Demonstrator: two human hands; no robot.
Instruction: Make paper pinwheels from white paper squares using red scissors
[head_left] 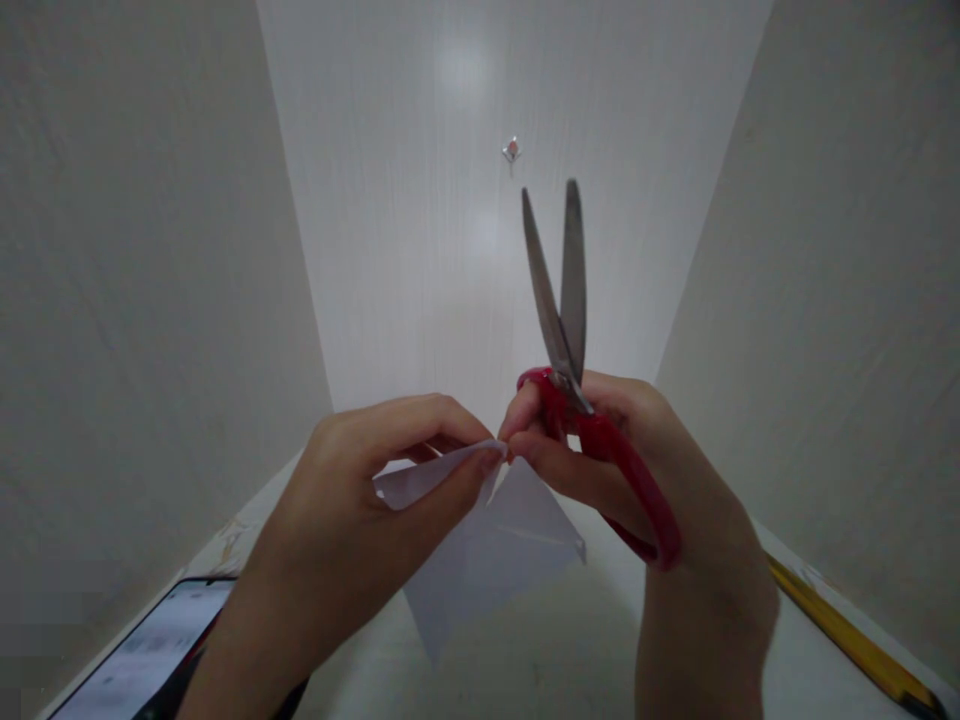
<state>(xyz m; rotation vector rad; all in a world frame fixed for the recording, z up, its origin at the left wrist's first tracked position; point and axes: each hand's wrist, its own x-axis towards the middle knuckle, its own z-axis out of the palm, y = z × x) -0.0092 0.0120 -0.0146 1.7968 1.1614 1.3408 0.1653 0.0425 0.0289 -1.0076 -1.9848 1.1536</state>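
Note:
A thin white sheet of paper (pixel 480 570), folded or cut to a pointed shape, hangs between my two hands. My left hand (pixel 375 490) pinches its upper edge between thumb and fingers. On the other side, the thumb and fingertip of my right hand (pixel 622 450) meet at the same spot, touching the paper. Red-handled scissors (pixel 574 290) hang on my right hand, a finger in one loop and the thumb near the other. Their blades point up and away, spread a little apart, clear of the paper.
A phone (pixel 150 650) with a lit screen lies at the lower left, partly behind my left forearm. At the lower right is a long yellow object (pixel 847 625). Pale panels rise on both sides and ahead, where a small marking (pixel 511 150) shows.

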